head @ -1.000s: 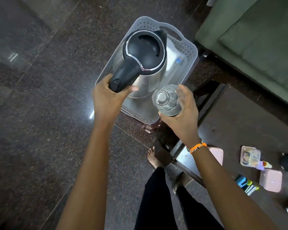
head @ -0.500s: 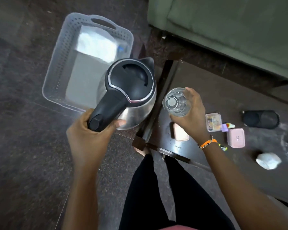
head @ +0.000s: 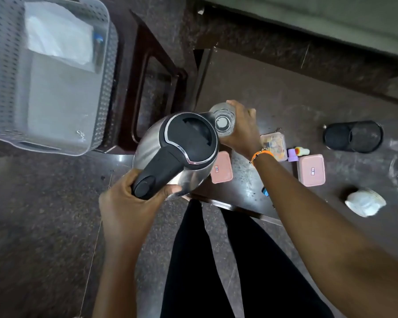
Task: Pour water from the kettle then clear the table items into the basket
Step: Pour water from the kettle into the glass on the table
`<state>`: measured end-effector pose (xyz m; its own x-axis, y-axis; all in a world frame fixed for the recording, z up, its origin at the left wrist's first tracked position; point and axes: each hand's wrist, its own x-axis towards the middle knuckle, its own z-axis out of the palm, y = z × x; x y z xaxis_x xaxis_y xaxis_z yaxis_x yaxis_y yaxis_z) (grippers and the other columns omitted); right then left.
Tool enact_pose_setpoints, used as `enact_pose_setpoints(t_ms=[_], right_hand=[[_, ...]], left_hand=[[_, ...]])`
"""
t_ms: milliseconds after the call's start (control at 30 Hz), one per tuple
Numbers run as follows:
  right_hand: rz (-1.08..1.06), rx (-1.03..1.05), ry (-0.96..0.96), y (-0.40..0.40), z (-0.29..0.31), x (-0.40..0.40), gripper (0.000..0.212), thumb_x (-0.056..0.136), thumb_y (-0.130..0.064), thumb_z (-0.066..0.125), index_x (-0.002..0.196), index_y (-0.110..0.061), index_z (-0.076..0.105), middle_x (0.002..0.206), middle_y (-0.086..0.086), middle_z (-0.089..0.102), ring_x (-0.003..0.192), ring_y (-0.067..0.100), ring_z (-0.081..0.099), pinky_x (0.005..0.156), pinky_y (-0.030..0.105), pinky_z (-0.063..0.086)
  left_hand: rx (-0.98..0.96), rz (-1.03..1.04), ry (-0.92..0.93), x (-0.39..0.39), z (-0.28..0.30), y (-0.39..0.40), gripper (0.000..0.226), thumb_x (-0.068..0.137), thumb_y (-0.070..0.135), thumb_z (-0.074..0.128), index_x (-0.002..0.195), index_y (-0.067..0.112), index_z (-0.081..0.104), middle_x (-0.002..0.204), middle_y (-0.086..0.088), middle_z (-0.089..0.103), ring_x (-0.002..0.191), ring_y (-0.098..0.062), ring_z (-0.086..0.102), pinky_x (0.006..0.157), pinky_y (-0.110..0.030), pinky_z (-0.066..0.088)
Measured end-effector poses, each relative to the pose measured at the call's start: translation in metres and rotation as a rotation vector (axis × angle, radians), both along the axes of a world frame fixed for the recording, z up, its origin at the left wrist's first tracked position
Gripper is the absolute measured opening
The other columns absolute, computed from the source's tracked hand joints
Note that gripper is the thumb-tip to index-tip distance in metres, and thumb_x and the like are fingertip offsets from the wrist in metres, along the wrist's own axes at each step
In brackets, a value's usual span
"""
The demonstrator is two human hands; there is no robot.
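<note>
pink boxes (head: 311,170) crowd table (head: 285,92), basket (head: 106,72) open

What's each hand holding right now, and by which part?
The left hand grips the kettle by its black handle. The right hand holds the clear glass around its side wall.

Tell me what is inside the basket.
The basket holds a white bag with a blue-capped item beside it. What lies under the bag is hidden.
</note>
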<state>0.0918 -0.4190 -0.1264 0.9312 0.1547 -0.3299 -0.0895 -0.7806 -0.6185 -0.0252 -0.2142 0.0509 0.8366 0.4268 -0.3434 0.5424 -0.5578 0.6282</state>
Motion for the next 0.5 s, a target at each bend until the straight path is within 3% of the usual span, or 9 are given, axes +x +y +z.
enact_pose_setpoints(t_ms=[67, 233, 300, 367, 433, 500], right_hand=[[0.008, 0.016, 0.021, -0.005, -0.008, -0.001, 0.084, 0.064, -0.029, 0.081, 0.134, -0.009, 0.038, 0.135, 0.005, 0.05, 0.12, 0.03, 0.047, 0.08, 0.011, 0.013], [0.051, 0.113, 0.025, -0.018, -0.018, -0.01, 0.083, 0.068, -0.022, 0.08, 0.136, -0.004, 0.037, 0.138, 0.009, 0.048, 0.127, 0.026, 0.045, 0.089, 0.018, 0.015], [0.05, 0.163, 0.045, -0.024, -0.018, -0.01, 0.088, 0.066, -0.019, 0.082, 0.139, -0.006, 0.034, 0.143, 0.008, 0.045, 0.132, 0.024, 0.04, 0.1, 0.021, 0.018], [0.032, 0.204, 0.089, -0.028, -0.017, -0.01, 0.093, 0.064, -0.016, 0.084, 0.141, -0.008, 0.033, 0.144, 0.008, 0.043, 0.133, 0.024, 0.04, 0.114, 0.037, 0.026], [0.015, 0.252, 0.132, -0.032, -0.017, -0.009, 0.092, 0.062, -0.014, 0.085, 0.14, -0.011, 0.035, 0.142, 0.007, 0.045, 0.13, 0.024, 0.044, 0.108, 0.049, 0.038], [0.002, 0.279, 0.158, -0.033, -0.018, -0.008, 0.092, 0.061, -0.014, 0.086, 0.139, -0.013, 0.036, 0.142, 0.005, 0.046, 0.128, 0.024, 0.047, 0.105, 0.052, 0.041]], left_hand=[[0.003, -0.019, -0.002, 0.0, -0.004, -0.01, 0.045, 0.046, 0.064, 0.07, 0.05, 0.031, 0.039, 0.05, 0.02, 0.051, 0.045, 0.001, 0.042, 0.043, -0.005, 0.03], [0.012, -0.024, 0.04, 0.0, -0.012, -0.028, 0.038, 0.046, 0.067, 0.066, 0.058, 0.036, 0.049, 0.054, 0.022, 0.053, 0.048, 0.002, 0.047, 0.045, -0.004, 0.033], [0.023, -0.027, 0.043, 0.001, -0.013, -0.035, 0.034, 0.046, 0.065, 0.067, 0.054, 0.039, 0.047, 0.051, 0.023, 0.052, 0.048, 0.003, 0.047, 0.045, -0.003, 0.033], [0.047, -0.034, 0.045, 0.002, -0.014, -0.042, 0.032, 0.047, 0.062, 0.069, 0.051, 0.042, 0.045, 0.05, 0.025, 0.051, 0.047, 0.004, 0.046, 0.046, -0.002, 0.033], [0.054, -0.024, 0.041, 0.002, -0.015, -0.047, 0.033, 0.047, 0.062, 0.069, 0.05, 0.04, 0.044, 0.049, 0.024, 0.051, 0.047, 0.005, 0.046, 0.046, -0.002, 0.032], [0.048, -0.007, 0.033, 0.0, -0.016, -0.047, 0.044, 0.045, 0.062, 0.074, 0.048, 0.034, 0.041, 0.046, 0.014, 0.048, 0.046, 0.002, 0.044, 0.045, -0.002, 0.032]])
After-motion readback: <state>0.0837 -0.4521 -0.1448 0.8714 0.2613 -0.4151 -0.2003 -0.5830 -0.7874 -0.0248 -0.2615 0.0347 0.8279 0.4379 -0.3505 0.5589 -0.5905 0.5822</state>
